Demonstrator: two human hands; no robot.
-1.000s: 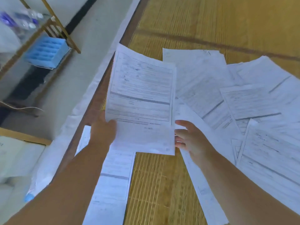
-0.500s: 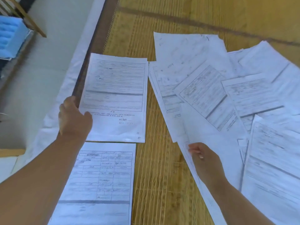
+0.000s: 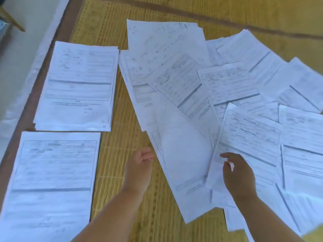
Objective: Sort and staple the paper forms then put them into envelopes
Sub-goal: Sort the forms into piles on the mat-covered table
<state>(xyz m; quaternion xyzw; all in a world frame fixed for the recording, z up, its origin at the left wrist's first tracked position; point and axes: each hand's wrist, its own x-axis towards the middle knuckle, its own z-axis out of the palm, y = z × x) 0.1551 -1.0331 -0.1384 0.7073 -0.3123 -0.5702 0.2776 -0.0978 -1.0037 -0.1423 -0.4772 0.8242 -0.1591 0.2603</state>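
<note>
Fingers of right hand pinch printed white paper form atop scattered pile; left hand loosely curled, empty. Sorting step; next, carry form to 1 of 2 stacks left of pile.

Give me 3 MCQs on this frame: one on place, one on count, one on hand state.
1. Where is the left hand?
A. over bare mat between the papers
B. on a form
C. out of view
2. How many neat stacks of forms lie left of the mat's bare strip?
A. one
B. two
C. four
3. What is the right hand doing?
A. hanging idle
B. pinching a form's edge
C. pressing flat

A: woven mat beneath it. B: far stack, near stack. B: fingers at the form in the loose pile.
</note>
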